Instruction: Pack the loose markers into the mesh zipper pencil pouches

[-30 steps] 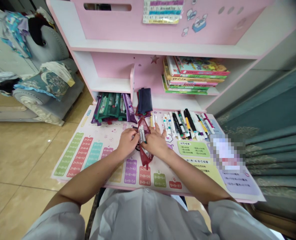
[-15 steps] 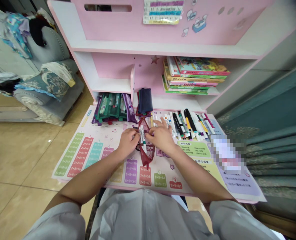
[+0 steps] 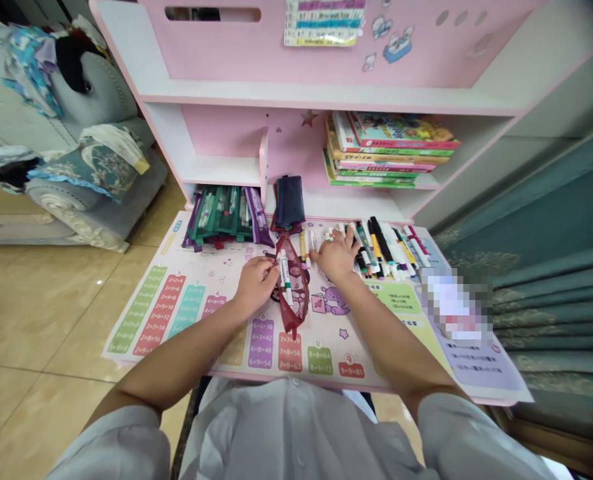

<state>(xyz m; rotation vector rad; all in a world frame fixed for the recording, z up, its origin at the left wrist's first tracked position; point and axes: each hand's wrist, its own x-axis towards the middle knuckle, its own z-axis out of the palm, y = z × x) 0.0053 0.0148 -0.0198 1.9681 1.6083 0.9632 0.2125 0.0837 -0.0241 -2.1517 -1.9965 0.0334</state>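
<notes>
A dark red mesh pencil case [image 3: 292, 293] lies lengthwise on the desk mat [image 3: 186, 300], with a couple of markers inside. My left hand [image 3: 255, 283] is closed on the case's left edge near its open top. My right hand [image 3: 337, 257] lies over the left end of a row of several markers [image 3: 381, 248], fingers spread and touching them; I cannot see a marker gripped in it.
Green and purple filled pencil cases [image 3: 226, 217] and a dark blue pouch [image 3: 289, 200] rest at the back of the desk. A stack of books [image 3: 386, 150] fills the right shelf. A sofa [image 3: 71, 167] stands to the left, a teal curtain [image 3: 551, 267] to the right.
My right hand left the red pencil case and moved right and back onto the row of markers. My left hand stayed on the case.
</notes>
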